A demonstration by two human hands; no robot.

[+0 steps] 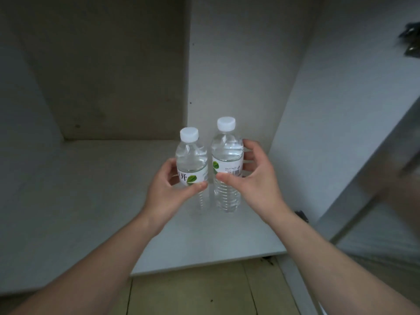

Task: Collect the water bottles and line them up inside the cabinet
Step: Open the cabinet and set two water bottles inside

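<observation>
Left hand (169, 192) fingers clamped one water bottle (192, 160); right hand (254, 178) clamped its 3 o'clock neighbour (227, 155), above cabinet shelf (91, 189).

Two bottles stand upright side by side inside the cabinet (227, 64), on its shelf (91, 189), toward the right. The left bottle (192, 160) is in the left hand (168, 192). The right bottle (227, 162) is in the right hand (252, 178), nearer the side wall (341, 98).

Both forearms bare, extended forward, converging toward centre. Left hand (167, 192): thumb in front, fingers curled behind, wrapped in a grip. Right hand (254, 178): same wrap, thumb forward, fingers spread round the far side. Hands side by side, thumbs nearly meeting.
</observation>
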